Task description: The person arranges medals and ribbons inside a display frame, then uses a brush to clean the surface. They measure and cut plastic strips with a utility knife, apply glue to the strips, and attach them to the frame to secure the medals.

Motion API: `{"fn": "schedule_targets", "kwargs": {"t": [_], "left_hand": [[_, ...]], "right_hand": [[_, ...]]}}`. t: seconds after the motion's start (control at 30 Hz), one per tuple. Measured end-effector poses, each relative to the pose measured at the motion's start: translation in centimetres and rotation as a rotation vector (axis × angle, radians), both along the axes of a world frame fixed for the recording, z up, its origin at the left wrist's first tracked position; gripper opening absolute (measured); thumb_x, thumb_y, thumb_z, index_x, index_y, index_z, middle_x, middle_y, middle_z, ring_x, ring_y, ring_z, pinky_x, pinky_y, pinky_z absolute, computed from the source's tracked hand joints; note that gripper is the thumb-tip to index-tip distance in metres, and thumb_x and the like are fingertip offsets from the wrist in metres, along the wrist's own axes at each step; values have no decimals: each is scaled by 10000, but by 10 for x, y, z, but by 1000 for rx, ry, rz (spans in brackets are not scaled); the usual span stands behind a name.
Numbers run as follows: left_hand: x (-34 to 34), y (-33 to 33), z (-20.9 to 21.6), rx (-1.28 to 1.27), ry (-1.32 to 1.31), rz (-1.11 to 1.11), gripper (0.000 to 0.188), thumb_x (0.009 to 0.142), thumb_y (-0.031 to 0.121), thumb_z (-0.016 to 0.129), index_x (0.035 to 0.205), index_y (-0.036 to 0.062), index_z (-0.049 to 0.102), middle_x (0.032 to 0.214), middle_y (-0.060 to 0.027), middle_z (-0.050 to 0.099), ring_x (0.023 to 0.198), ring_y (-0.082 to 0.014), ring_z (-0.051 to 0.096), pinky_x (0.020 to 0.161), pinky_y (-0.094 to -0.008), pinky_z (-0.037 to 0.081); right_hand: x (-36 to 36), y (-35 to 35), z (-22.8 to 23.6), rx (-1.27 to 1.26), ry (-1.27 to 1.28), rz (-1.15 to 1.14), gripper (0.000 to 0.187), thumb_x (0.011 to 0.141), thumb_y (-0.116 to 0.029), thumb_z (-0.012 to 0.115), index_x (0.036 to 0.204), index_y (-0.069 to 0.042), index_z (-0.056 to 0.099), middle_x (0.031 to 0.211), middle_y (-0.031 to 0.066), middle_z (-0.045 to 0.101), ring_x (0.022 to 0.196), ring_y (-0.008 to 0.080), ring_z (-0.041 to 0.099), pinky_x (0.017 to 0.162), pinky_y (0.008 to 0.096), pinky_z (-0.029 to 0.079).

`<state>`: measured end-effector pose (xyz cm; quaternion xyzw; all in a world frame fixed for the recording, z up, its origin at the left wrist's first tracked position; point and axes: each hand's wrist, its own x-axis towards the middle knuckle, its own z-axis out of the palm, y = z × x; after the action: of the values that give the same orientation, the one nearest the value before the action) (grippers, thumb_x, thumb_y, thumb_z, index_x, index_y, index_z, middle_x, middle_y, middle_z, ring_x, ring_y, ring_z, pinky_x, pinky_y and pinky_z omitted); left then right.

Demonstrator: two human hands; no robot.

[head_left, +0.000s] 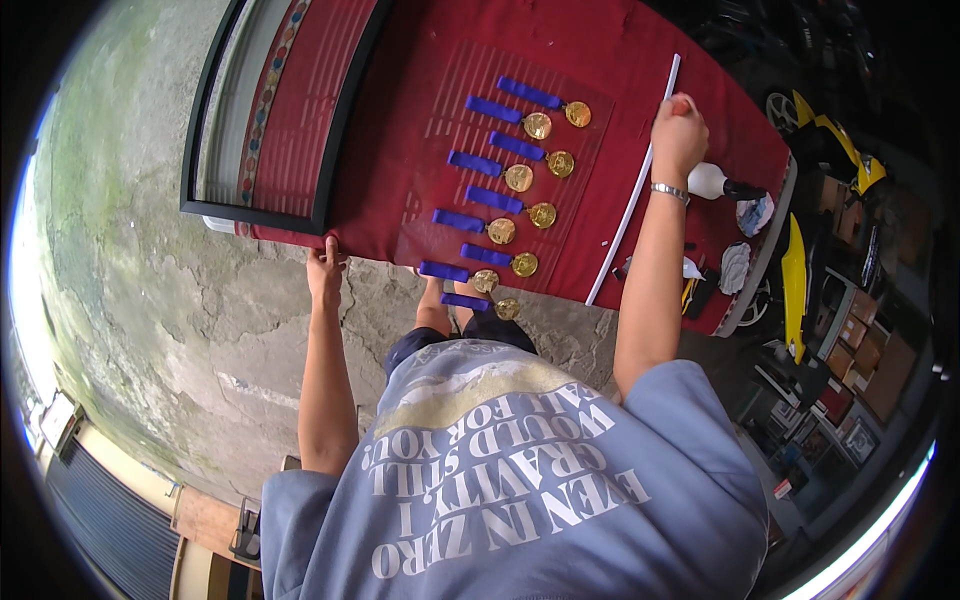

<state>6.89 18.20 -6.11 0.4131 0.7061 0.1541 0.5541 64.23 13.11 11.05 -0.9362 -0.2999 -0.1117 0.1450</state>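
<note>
Medals [541, 215]—nine; black frame [347, 115]—one; left hand [326, 268] at its corner, grip unclear; right hand [679, 140] fisted round red object [682, 104].

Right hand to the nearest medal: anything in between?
Yes: the long white strip, lying across the red cloth between the right hand and the nearest medal. Nothing else visible stands on that direct line.
</note>
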Motion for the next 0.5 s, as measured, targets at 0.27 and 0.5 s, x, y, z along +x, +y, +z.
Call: {"fn": "schedule_targets", "kwargs": {"t": [0.27, 0.5], "left_hand": [[-6, 5, -2, -16, 54, -14, 574, 957, 519, 634, 1155, -15, 569, 920, -122, 687, 825, -188, 691, 700, -308, 563], [-5, 8, 3, -28, 3, -28, 580, 944, 512, 658, 1129, -32, 579, 930, -132, 697, 816, -181, 687, 720, -309, 557]], "right_hand": [[-134, 132, -31, 270, 214, 584, 235, 939, -251, 583, 992, -65, 717, 846, 163, 727, 773, 333, 733, 685, 433, 606], [-92, 79, -50, 693, 1183, 170, 269, 953, -218, 656, 1106, 4, 672, 1003, 144, 705, 760, 250, 735, 667, 336, 632]]}}
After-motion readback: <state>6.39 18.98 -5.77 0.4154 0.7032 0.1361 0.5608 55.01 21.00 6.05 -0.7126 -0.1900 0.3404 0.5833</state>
